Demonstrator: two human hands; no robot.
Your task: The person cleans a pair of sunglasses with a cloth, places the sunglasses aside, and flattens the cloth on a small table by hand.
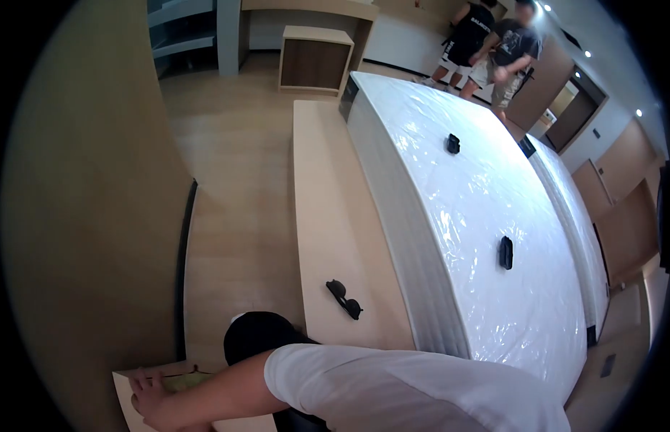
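My right hand [149,402] is at the lower left, its fingers spread apart over the edge of a pale wooden panel [121,392]. Just right of the fingers, a greenish item [191,379] shows partly behind my forearm. My arm, in a white sleeve, crosses the bottom of the view, with a dark rounded shape [259,333] above it, perhaps my knee. My left hand is out of view. Dark sunglasses [344,299] lie on the long wooden ledge [328,194] beside the mattress.
A plastic-wrapped mattress [450,194] carries two small black objects [453,143], [506,253]. Another wrapped mattress [565,194] is to its right. A tall wooden panel [97,201] stands at left. Behind are a small cabinet [315,61] and two people [509,47].
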